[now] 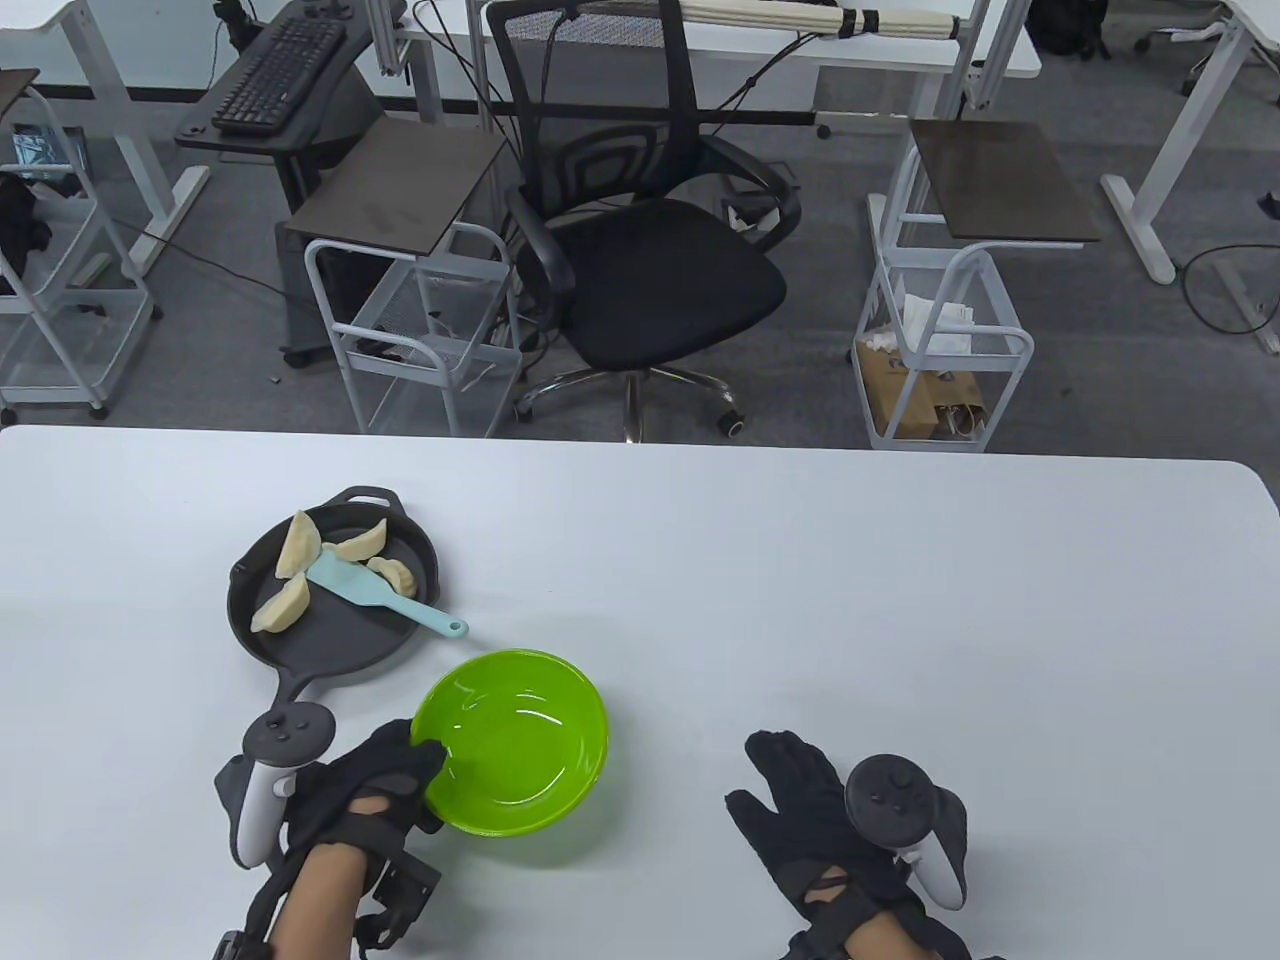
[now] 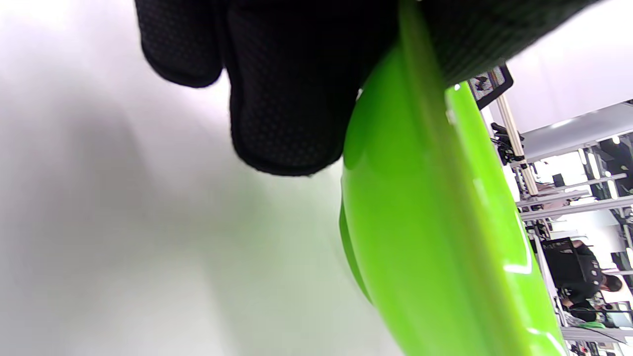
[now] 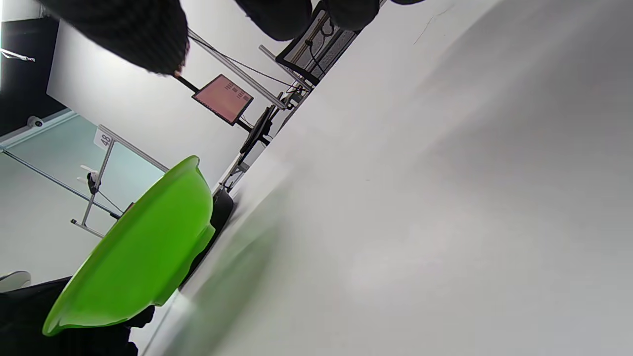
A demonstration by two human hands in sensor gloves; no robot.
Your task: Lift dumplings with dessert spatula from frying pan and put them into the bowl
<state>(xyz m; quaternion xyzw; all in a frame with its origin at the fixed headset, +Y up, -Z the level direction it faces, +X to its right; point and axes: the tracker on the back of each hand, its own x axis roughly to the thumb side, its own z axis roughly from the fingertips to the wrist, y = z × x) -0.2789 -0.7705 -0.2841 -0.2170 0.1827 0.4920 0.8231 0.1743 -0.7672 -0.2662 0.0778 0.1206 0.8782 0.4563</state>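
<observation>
A black frying pan point(image 1: 352, 648) sits on the white table at the left, with several pale dumplings point(image 1: 282, 605) in it. A light blue dessert spatula point(image 1: 378, 595) lies across the pan, its handle over the right rim. Just in front stands an empty green bowl point(image 1: 540, 780); its outer wall point(image 2: 435, 232) fills the left wrist view and its side point(image 3: 138, 257) shows in the right wrist view. My left hand point(image 1: 395, 775) pinches the bowl's left rim, thumb inside, fingers point(image 2: 287, 99) outside. My right hand point(image 1: 800, 795) lies flat on the table to the right, holding nothing.
The table's far edge point(image 1: 640, 440) runs across the middle of the table view. Beyond it stand a black office chair point(image 1: 640, 240), wire carts point(image 1: 420, 340) and other desks. A wide bare stretch of table point(image 1: 850, 600) lies right of the pan and bowl.
</observation>
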